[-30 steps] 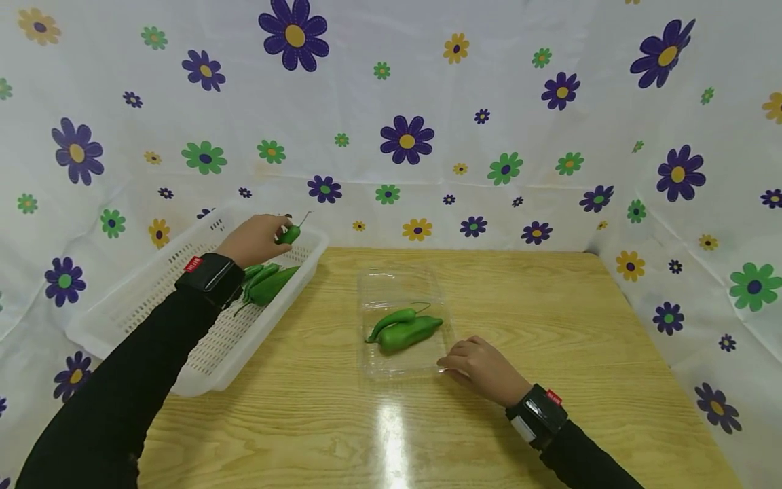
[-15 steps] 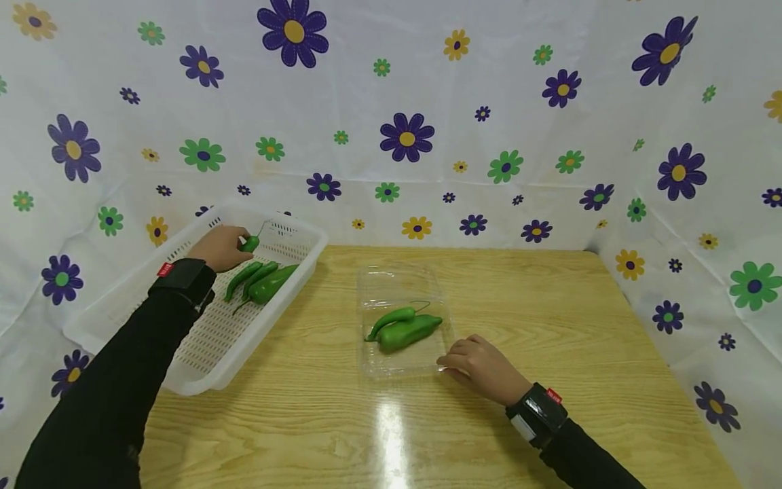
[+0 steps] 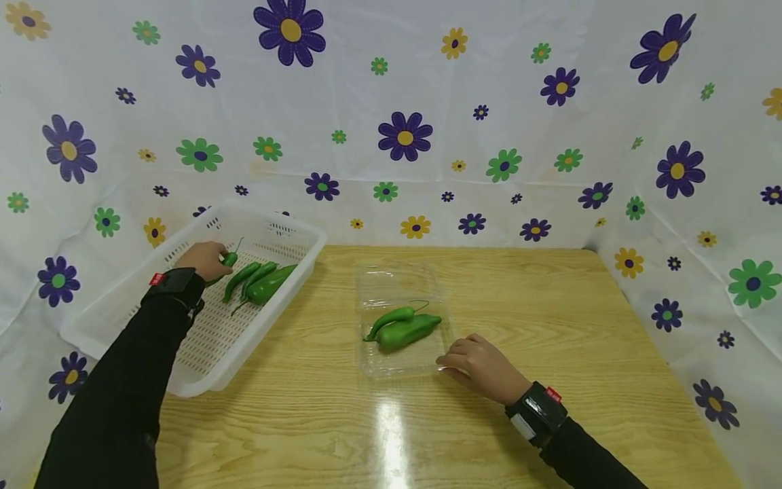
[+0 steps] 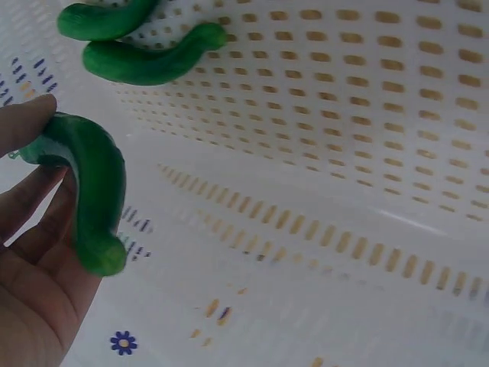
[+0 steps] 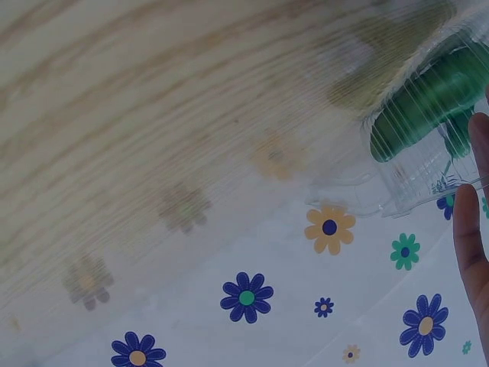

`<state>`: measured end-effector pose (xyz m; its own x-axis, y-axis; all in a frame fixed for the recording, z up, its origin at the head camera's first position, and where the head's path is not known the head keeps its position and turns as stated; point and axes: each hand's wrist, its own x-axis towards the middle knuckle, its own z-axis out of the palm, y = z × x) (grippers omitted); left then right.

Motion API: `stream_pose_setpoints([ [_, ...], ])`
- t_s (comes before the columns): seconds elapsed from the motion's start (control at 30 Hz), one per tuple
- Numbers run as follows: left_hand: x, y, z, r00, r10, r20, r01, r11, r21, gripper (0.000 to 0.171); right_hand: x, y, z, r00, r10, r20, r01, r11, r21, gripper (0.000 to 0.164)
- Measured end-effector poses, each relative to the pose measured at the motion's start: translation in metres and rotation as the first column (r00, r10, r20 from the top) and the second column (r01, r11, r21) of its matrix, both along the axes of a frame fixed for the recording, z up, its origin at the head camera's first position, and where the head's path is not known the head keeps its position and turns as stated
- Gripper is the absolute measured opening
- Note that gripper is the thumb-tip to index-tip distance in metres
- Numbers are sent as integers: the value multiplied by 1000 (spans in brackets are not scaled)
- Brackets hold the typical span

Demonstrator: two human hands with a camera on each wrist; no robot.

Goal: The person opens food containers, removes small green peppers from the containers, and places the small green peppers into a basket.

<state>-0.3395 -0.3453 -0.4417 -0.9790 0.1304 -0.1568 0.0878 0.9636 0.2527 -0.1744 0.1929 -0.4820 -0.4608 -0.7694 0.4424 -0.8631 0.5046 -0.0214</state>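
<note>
We grasp a green pepper (image 4: 103, 187) in our left hand (image 3: 200, 260), over the white basket (image 3: 269, 322) along the bench's (image 3: 519, 292) left edge; our right hand (image 3: 482, 371) pinches the clear container's (image 3: 406, 365) near right corner.

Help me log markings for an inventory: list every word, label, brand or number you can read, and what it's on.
No text is readable.
Left red tag on the left wristband: too small to read.
Right red tag on the right wristband: too small to read.
Basket, clear container, green peppers: no lettering visible.
</note>
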Motion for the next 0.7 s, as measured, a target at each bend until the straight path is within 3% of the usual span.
stream_pose_setpoints([
  [0.13, 1, -7, -7, 999, 36, 31, -36, 999, -9, 48, 0, 0, 0, 1000, -1, -4, 1, 1000, 3, 21],
  [0.37, 15, -6, -7, 991, 78, 107, -78, 997, -4, 45, -1, 1, -1, 1000, -3, -6, 3, 1000, 2, 21],
  [0.7, 20, -13, -23, 986, 116, 119, -118, 993, 10, 41, -2, 1, -4, 1000, -1, -9, 1, 1000, 1, 22],
])
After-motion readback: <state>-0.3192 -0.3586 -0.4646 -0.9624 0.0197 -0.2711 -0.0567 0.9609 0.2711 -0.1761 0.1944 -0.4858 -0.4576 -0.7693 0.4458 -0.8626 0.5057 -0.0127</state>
